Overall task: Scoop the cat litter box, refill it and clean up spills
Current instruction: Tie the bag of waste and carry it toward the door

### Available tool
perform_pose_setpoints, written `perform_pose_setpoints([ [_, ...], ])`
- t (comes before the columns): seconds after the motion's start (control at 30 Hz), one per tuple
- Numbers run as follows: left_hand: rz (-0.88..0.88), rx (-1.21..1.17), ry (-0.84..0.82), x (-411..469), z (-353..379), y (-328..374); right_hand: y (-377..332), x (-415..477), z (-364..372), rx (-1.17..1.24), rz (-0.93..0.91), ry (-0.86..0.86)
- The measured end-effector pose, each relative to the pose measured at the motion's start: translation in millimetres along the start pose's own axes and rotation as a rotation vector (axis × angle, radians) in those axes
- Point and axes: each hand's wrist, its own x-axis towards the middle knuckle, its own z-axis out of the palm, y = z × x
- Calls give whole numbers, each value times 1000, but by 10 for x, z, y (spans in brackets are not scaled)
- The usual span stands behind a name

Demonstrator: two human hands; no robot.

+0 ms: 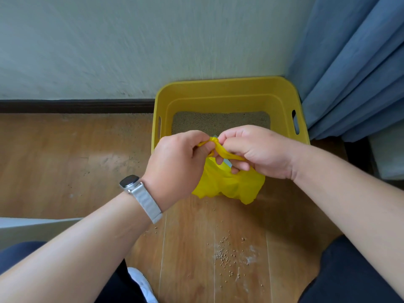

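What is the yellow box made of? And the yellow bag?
The yellow box looks like hard, smooth plastic: stiff walls, moulded rim, cut-out handles. The yellow bag looks like thin, soft plastic film: it crumples and twists into a knot.

Both hands pinch knotted handles of yellow bag [227,182]: left hand [177,165], right hand [255,149]; yellow litter box [229,88] behind, holding litter [218,121]; spilled granules [227,252] on wood floor [65,160].

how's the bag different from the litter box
The bag is soft, crumpled plastic, its handles pinched by the left hand and right hand; the litter box is rigid and sits on the floor. The bag is knotted on top; the litter box is open. Both are yellow.
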Motion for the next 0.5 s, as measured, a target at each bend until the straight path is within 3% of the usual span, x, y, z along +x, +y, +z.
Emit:
perform_pose_setpoints([
  [0.17, -315, -491, 0, 61, -15, 93, -14, 26, 6, 71, -94, 125],
  [0.23, -391, -584, 34, 79, -24, 101, 23, 29, 16, -105, -226, 286],
  [0.3, -433, -628, 55, 94, -23, 76, 69, 20, 17, -428, -457, 451],
  [0.37, -465, -671, 57, 100, -16, 68, 105, -11, 31, -627, -612, 474],
  [0.5, -536, -764, 33, 83, 2, 126, 133, -28, 88, -633, -611, 435],
])
